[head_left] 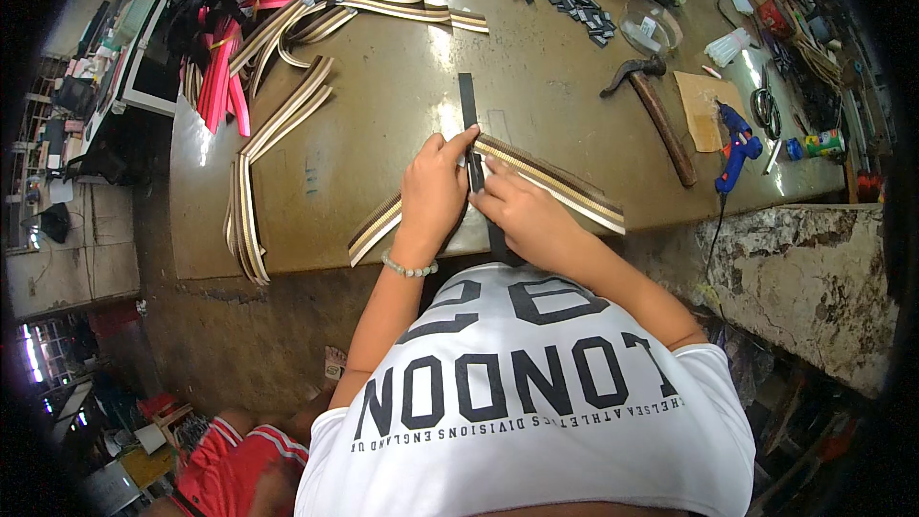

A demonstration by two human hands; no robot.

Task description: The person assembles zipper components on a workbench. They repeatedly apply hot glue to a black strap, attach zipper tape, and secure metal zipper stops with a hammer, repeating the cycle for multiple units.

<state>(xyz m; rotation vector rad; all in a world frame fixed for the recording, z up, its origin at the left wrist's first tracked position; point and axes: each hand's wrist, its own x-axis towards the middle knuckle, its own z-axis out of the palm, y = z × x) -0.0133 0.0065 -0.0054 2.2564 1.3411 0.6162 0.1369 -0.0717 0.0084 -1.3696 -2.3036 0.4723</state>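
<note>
A striped brown, tan and white strap (560, 180) lies across the table near its front edge, bent in the middle, one end to each side of me. Crossing it at the bend is a narrow black strap (466, 96), running from the table toward my body. My left hand (436, 187) is closed at the crossing, its fingertips pressing on the black strap. From the other side my right hand (522, 209) pinches the black strap just below, its fingers bent together. The fingers partly hide the place where the two straps meet.
A hammer (661, 120) and a blue glue gun (735, 148) lie to the right. Small dark clips (582, 14) and a round clear container (651, 27) are farther back. More striped straps (287, 110) and pink straps (225, 81) lie left. A person in red shorts (239, 464) is at lower left.
</note>
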